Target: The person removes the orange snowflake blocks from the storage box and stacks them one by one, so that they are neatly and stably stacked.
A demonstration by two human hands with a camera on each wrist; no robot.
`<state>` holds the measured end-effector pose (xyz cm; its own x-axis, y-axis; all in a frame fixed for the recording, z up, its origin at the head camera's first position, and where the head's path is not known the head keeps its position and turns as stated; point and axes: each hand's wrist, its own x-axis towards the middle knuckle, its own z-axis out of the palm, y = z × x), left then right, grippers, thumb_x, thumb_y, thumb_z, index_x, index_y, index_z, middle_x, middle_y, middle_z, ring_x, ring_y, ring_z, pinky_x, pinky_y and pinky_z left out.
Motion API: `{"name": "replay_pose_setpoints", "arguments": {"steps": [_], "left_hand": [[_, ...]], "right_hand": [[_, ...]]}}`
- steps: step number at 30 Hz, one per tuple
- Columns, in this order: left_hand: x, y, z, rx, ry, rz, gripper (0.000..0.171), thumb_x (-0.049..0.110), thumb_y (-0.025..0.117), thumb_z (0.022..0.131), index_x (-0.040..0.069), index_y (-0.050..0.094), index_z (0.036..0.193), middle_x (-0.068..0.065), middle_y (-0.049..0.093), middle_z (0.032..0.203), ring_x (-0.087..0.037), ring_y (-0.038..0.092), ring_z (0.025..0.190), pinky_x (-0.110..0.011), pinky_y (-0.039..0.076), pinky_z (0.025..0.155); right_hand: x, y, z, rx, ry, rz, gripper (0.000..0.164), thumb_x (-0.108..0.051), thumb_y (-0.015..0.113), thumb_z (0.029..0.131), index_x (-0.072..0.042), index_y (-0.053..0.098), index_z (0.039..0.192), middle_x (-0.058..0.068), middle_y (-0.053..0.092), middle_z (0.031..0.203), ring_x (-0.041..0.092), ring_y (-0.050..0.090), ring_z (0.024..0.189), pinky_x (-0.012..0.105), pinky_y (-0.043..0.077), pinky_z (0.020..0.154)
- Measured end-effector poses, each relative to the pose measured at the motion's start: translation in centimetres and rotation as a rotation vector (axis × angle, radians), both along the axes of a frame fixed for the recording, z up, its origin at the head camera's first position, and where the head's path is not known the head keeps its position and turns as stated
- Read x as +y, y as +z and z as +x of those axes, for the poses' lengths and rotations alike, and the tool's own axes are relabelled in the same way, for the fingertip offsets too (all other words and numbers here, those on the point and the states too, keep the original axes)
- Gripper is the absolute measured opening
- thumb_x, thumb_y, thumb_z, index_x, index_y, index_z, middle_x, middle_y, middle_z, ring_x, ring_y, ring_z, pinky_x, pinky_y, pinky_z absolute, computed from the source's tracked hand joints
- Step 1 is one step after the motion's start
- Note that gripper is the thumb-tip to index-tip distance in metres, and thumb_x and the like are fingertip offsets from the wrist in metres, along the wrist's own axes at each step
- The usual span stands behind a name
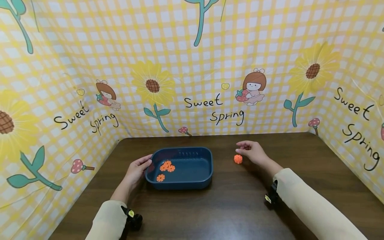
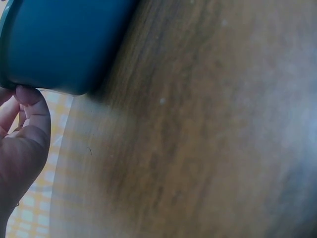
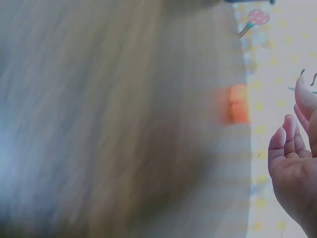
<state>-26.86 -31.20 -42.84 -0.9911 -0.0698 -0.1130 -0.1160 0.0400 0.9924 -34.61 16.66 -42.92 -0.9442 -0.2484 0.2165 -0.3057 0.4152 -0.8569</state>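
Note:
My left hand (image 1: 136,171) grips the left end of a dark blue rectangular plastic basin (image 1: 186,185), with the thumb at its rim. The left wrist view shows that hand's thumb (image 2: 29,95) against the basin's outer wall (image 2: 54,54). Inside the basin, toward its left side, lie several orange flower-shaped discs (image 1: 160,178). To the right, a small, rounded orange notched piece (image 1: 238,159) rests on the table. Just above and beyond it hovers my right hand (image 1: 253,152), fingers extended and holding nothing; in the right wrist view a gap separates them.
The brown wooden table (image 1: 186,213) reaches back to a yellow checked cloth (image 1: 204,73) printed with sunflowers, which hangs behind and at both sides. A black camera strap (image 1: 132,218) circles the left wrist, another strap (image 1: 271,196) the right.

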Motion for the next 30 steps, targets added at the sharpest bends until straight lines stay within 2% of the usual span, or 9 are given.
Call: {"name": "replay_pose_setpoints", "arguments": {"steps": [4,11,17,27,30], "left_hand": [[0.0,0.0,-0.1,-0.007,0.007,-0.008,0.050,0.020,0.059,0.099,0.002,0.045,0.144,-0.008,0.060,0.129,-0.019,0.063,0.105,-0.029,0.053,0.084],[0.0,-0.3,-0.2,-0.015,0.026,-0.023,0.049,0.021,0.059,0.099,0.002,0.048,0.143,-0.007,0.061,0.127,-0.023,0.061,0.109,-0.030,0.053,0.086],[0.1,-0.2,-0.2,-0.006,0.027,-0.020,0.049,0.020,0.059,0.099,0.002,0.047,0.143,-0.006,0.061,0.127,-0.022,0.061,0.108,-0.030,0.054,0.084],[0.1,-0.1,-0.2,-0.007,0.029,-0.019,0.049,0.021,0.058,0.100,0.003,0.046,0.144,-0.009,0.058,0.132,-0.021,0.061,0.108,-0.030,0.053,0.084],[0.0,-0.2,-0.2,-0.010,0.031,-0.017,0.049,0.021,0.058,0.100,0.003,0.046,0.144,-0.010,0.058,0.132,-0.021,0.061,0.108,-0.030,0.053,0.084]], "right_hand": [[-1.2,1.0,0.2,-0.020,0.017,-0.041,0.032,-0.016,0.072,0.090,0.000,0.066,0.118,0.010,0.060,0.096,0.024,0.054,0.084,0.029,0.048,0.067],[-4.2,2.4,0.7,-0.044,0.088,-0.105,0.034,-0.019,0.072,0.090,-0.002,0.066,0.119,0.011,0.063,0.101,0.026,0.057,0.091,0.045,0.051,0.083],[-7.2,3.3,1.1,-0.031,0.137,-0.145,0.031,-0.017,0.071,0.091,-0.003,0.067,0.118,0.010,0.065,0.102,0.024,0.059,0.093,0.033,0.052,0.081],[-12.1,4.5,2.0,-0.039,0.212,-0.161,0.028,-0.014,0.070,0.091,-0.004,0.067,0.117,0.010,0.063,0.101,0.024,0.058,0.089,0.032,0.053,0.078],[-13.5,5.3,2.9,-0.042,0.235,-0.152,0.028,-0.012,0.070,0.091,-0.003,0.067,0.117,0.010,0.063,0.101,0.024,0.058,0.088,0.030,0.053,0.076]]}}
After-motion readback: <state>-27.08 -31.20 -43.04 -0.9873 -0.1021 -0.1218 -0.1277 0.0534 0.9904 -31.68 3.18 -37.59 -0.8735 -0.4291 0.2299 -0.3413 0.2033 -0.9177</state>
